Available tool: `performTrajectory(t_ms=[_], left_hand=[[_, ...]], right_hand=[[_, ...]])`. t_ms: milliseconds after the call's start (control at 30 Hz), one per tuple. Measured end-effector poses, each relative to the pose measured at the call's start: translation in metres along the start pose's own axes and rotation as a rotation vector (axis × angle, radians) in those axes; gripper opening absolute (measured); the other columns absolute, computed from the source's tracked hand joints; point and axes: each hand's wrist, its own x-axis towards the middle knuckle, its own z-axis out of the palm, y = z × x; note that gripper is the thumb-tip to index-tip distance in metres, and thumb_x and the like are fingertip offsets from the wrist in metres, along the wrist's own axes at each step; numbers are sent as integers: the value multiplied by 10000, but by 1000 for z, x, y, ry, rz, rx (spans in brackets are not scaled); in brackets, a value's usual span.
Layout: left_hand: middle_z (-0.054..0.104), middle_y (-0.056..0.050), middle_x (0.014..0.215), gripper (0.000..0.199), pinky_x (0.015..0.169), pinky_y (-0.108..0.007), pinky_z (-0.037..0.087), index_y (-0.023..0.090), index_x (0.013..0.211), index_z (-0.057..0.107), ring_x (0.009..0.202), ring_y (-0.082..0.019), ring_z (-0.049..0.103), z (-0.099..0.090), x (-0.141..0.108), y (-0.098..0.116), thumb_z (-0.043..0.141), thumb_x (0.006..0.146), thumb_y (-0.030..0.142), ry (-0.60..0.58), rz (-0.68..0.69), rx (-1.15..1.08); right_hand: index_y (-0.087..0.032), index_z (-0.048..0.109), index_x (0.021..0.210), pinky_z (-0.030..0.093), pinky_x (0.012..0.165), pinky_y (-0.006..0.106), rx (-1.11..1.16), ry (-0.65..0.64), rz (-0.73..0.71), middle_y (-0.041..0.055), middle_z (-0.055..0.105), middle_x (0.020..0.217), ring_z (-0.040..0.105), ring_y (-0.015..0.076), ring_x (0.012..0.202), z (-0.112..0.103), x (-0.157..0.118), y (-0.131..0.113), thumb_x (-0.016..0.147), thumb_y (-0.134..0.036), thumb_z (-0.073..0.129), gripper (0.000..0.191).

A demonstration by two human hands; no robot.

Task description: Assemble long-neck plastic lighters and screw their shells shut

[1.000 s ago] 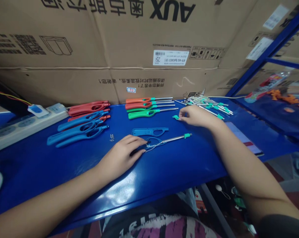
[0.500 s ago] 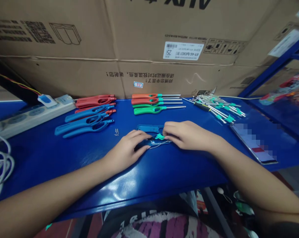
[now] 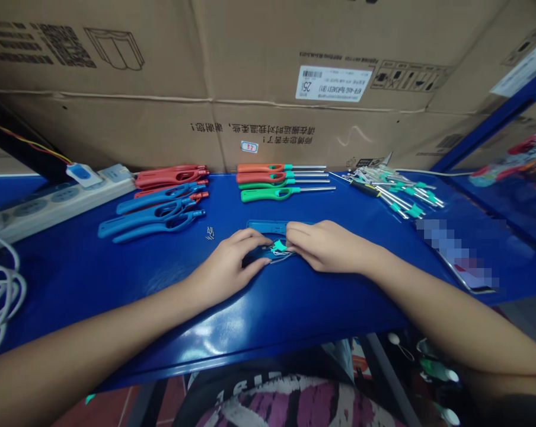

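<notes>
One blue lighter shell half (image 3: 268, 227) lies on the table between my hands, with another blue part below it mostly covered by my fingers. A green trigger piece (image 3: 279, 245) with thin pale wires (image 3: 280, 257) sits over that lower part. My left hand (image 3: 235, 261) curves around the lower blue part's left end, thumb and fingertips at its edges. From the right, my right hand (image 3: 328, 246) pinches at the green trigger piece; its fingertips are partly hidden. A few small screws (image 3: 210, 233) lie left of the shell.
Red and blue lighter shells (image 3: 161, 216) are stacked at left beside a power strip (image 3: 50, 204). Several assembled lighters (image 3: 263, 194) lie at the back. At right are metal tubes with green pieces (image 3: 396, 193), a screwdriver (image 3: 361, 187) and a phone (image 3: 459, 258). A cardboard box (image 3: 161, 130) stands behind.
My right hand has shifted a little to the left, and the green trigger piece has moved left with it. My left hand stays at the blue part. The view has tilted slightly.
</notes>
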Motion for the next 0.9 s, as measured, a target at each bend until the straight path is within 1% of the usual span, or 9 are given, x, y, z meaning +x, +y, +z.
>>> performTrajectory(t_ms=[167, 500, 767, 900], left_hand=[[682, -81, 1138, 217, 975, -396, 543, 183, 1155, 672, 1069, -227, 656, 1, 0, 0, 626, 950, 237, -9, -9, -15], [680, -79, 1135, 216, 970, -404, 546, 192, 1151, 674, 1064, -234, 655, 2, -1, 0, 622, 952, 258, -3, -9, 6], [674, -79, 1137, 217, 980, -394, 529, 173, 1162, 662, 1078, -228, 645, 2, -1, 1, 624, 956, 229, -12, -5, 17], [686, -69, 1112, 215, 959, -383, 535, 170, 1150, 616, 1070, -227, 650, 2, -2, 3, 643, 941, 212, 11, -10, 17]], right_hand=[[-157, 586, 985, 245, 559, 299, -11, 5, -14, 63, 656, 958, 495, 144, 648, 2, 0, 0, 1022, -219, 427, 175], [-174, 603, 968, 315, 600, 289, 102, 36, 10, 57, 690, 953, 579, 157, 742, 3, 1, 0, 1008, -240, 458, 164], [-173, 598, 944, 326, 608, 294, 100, 40, 29, 55, 688, 938, 583, 157, 732, 0, 1, -2, 1016, -262, 457, 181], [-175, 591, 935, 331, 610, 296, 110, 28, 40, 58, 688, 943, 585, 161, 738, -1, 1, -2, 1010, -257, 462, 170]])
